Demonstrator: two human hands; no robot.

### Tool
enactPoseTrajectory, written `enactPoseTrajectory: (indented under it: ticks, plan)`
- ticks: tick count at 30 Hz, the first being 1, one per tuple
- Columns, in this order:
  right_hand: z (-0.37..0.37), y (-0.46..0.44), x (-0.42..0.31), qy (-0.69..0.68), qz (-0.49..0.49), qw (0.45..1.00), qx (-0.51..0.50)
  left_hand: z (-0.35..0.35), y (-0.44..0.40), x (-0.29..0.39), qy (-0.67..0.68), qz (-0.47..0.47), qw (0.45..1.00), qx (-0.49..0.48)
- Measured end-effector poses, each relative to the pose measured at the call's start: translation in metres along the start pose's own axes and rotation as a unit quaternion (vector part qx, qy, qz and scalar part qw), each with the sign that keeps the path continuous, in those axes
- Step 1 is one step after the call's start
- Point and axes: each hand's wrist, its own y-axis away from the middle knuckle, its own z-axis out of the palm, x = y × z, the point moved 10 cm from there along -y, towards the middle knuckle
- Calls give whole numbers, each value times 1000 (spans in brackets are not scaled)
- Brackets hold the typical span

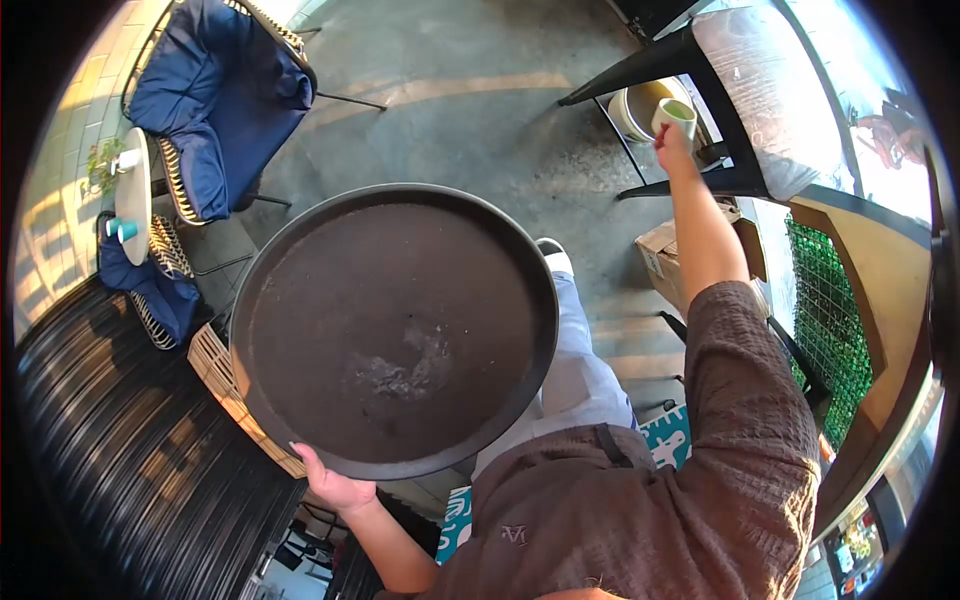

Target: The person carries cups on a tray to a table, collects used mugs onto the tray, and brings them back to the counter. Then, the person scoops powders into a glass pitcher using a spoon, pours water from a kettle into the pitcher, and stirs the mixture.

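A large round dark brown tray (390, 270) spans the middle of the view, with a wet, whitish smear on its surface. My left hand (338, 484) grips its near-left rim, thumb on top and the other fingers hidden beneath. Stretched far forward to the right, my right hand (672, 145) is closed round a pale cup (677, 113) with a green inside. Whether the cup has liquid in it, I cannot tell. Just beyond and left of the cup is a pale bucket (622, 112) on the floor, partly covered from view by the cup.
A black chair with a plastic-covered seat (755, 90) stands beside the bucket. Below it is a cardboard box (660, 262). At left are a blue-cushioned chair (225, 110) and a small round table (132, 185) with cups. Dark slatted panelling (150, 430) lies lower left.
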Motion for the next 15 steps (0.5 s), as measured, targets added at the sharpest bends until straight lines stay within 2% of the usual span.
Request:
enactPoseTrajectory:
  ticks: [2, 4, 5, 6, 8, 9, 10, 12, 14, 15]
  plan:
    - [-15, -13, -33, 226, -100, 964, 101, 5, -11, -7, 21, -19, 999, -17]
    - [-33, -35, -49, 346, -87, 917, 176, 7, -17, -11, 9, -13, 1000, 15]
    - [-34, -34, -56, 409, -49, 880, 237, 6, -20, -14, 8, -14, 1000, 22]
    - [-28, -31, -65, 473, -74, 852, 213, 4, -24, -19, 9, -24, 999, 27]
    - [-26, -11, -83, 508, -75, 815, 268, 7, -29, -26, 8, -36, 999, 35]
    - [-17, -12, -96, 626, -81, 718, 295, 11, -32, -30, 12, -42, 998, 42]
    - [-15, -8, -102, 627, -78, 717, 294, 15, -35, -33, 17, -47, 998, 48]
    - [-9, 20, -118, 667, -109, 675, 296, 11, -32, -36, 12, -49, 997, 65]
    - [-24, -4, -118, 691, -117, 655, 283, 12, -32, -37, 8, -50, 995, 81]
    - [-23, -14, -122, 709, -176, 624, 277, 14, -32, -37, 10, -50, 995, 86]
